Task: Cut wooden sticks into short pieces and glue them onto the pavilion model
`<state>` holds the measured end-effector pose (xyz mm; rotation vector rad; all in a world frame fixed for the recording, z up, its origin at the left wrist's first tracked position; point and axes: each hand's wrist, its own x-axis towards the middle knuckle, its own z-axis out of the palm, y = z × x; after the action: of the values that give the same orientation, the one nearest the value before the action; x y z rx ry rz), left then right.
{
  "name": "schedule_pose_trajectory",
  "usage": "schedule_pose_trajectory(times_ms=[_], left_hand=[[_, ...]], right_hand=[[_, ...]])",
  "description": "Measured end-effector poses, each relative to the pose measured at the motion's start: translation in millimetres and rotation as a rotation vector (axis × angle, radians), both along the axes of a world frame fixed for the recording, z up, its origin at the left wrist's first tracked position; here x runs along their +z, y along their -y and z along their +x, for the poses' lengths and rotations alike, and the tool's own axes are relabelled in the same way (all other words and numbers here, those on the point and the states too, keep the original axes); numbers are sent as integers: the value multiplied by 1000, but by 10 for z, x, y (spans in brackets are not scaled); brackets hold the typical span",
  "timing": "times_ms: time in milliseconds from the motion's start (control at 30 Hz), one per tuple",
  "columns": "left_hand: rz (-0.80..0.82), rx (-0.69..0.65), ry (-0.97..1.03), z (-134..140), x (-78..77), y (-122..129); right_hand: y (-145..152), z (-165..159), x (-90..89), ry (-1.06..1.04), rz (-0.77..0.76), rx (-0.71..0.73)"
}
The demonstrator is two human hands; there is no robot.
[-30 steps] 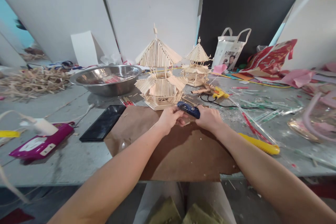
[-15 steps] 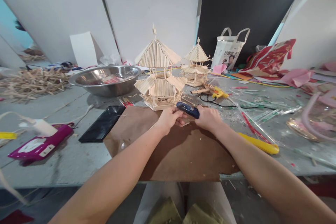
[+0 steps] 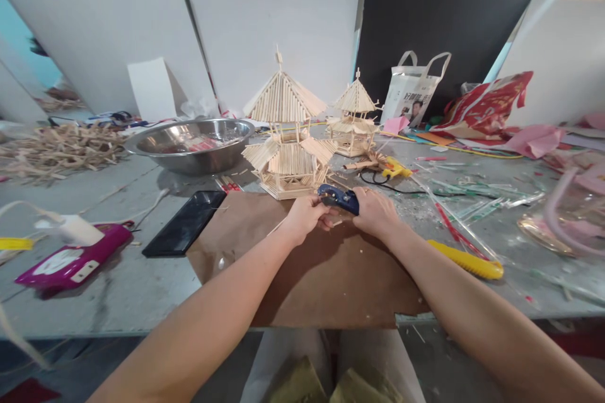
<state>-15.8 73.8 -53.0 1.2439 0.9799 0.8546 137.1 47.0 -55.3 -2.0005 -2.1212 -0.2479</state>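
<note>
My right hand [image 3: 375, 209] is wrapped round a dark blue hand tool [image 3: 341, 199], seemingly a cutter, whose far end points left. Close by that end, my left hand [image 3: 306, 217] is closed in a pinch on a thin wooden stick [image 3: 276, 227], part of which shows beside the wrist. The fingertips hide where stick and tool meet. Both hands are above a brown board [image 3: 326, 283]. Just behind them stands a pavilion model [image 3: 289, 157] built of thin wooden sticks, with a pointed roof.
A smaller stick pavilion [image 3: 355, 116] stands behind. Left are a steel basin [image 3: 189, 145], a pile of sticks [image 3: 61, 148], a black phone-like slab [image 3: 182, 227] and a purple power strip [image 3: 75, 258]. Right are a yellow glue gun [image 3: 396, 168], a yellow-handled knife [image 3: 467, 259] and clear strips.
The blue tool has turned slightly in my right hand, and its jaw end shows more. A stick now shows beside my left wrist. Both hands stay in about the same place.
</note>
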Motion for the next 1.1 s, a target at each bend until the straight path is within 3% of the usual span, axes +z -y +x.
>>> schedule_pose_trajectory(times_ms=[433,1100], left_hand=[[80,-34,-1,-28,-39,-20],[25,-12,-53,-18,-37,-48]], right_hand=[[-19,18,-38,16,-52,-70],[-32,19,-27,9,-106,-50]])
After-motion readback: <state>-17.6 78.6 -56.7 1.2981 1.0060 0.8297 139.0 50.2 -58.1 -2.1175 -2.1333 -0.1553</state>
